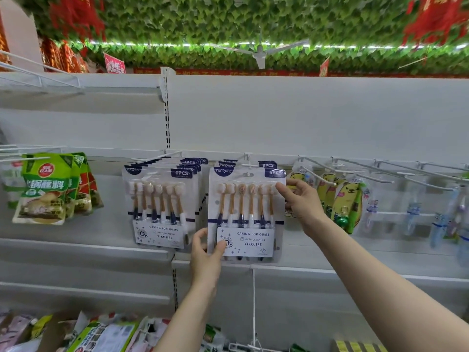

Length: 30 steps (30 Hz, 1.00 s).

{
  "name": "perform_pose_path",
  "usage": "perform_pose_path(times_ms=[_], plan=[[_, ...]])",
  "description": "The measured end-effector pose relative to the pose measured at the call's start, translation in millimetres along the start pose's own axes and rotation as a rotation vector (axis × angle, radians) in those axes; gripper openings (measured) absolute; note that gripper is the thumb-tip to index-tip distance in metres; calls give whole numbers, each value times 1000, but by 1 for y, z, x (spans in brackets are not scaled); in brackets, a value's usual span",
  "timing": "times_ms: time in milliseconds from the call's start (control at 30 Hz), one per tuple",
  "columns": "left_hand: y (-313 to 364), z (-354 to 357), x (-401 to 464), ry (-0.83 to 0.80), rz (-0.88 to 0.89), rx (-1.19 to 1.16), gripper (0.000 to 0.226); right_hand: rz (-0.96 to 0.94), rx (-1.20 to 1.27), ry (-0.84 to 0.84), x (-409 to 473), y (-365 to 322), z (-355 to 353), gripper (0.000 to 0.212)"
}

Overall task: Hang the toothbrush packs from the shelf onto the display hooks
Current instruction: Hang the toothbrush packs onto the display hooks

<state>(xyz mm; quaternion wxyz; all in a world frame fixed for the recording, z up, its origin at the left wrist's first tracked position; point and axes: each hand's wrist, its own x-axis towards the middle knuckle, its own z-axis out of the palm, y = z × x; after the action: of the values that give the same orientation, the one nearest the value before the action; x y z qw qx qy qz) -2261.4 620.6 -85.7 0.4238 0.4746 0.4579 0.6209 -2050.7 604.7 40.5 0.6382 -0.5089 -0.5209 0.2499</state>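
Head view: a clear toothbrush pack (245,214) with six orange-handled brushes and a white label card hangs at the hook (250,164); the right hand (302,199) pinches its upper edge, the left hand (206,250) its lower corner.

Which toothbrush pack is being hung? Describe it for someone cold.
On the white hook rail, find the two stacks of six-brush packs. It is the front pack of the right stack, the only one held by both hands: left hand bottom corner, right hand upper edge.
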Motion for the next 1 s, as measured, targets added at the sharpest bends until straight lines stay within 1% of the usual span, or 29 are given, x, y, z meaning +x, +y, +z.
perform_pose_path(times_ms=[67,167,233,400,467,533,633,700,767,833,900,1000], plan=[[-1,2,10,2,-16,22,45,26,-26,4,5,-1,1,11],[-1,5,20,-8,-24,42,47,49,-57,17,10,-1,3,21],[-2,6,23,-15,-31,47,47,47,-70,22,11,0,4,23],[-15,5,32,-38,-38,55,52,49,-83,31,10,11,6,16],[-27,2,35,-29,-45,43,53,83,-142,45,7,25,6,24],[-44,0,34,-25,-101,50,54,144,-239,56,0,45,1,35],[-72,5,18,-42,-260,148,59,296,-421,1,-21,77,-17,42],[-83,15,1,-122,-338,236,59,390,-586,-77,-39,90,-40,46],[-81,33,-17,-247,-347,340,55,416,-770,-153,-57,91,-69,49],[-67,57,-34,-387,-296,441,52,396,-948,-209,-74,82,-102,50],[-44,87,-54,-517,-218,519,52,379,-1071,-244,-91,66,-139,51],[1,135,-95,-663,-39,621,52,358,-1219,-265,-118,38,-204,52]])
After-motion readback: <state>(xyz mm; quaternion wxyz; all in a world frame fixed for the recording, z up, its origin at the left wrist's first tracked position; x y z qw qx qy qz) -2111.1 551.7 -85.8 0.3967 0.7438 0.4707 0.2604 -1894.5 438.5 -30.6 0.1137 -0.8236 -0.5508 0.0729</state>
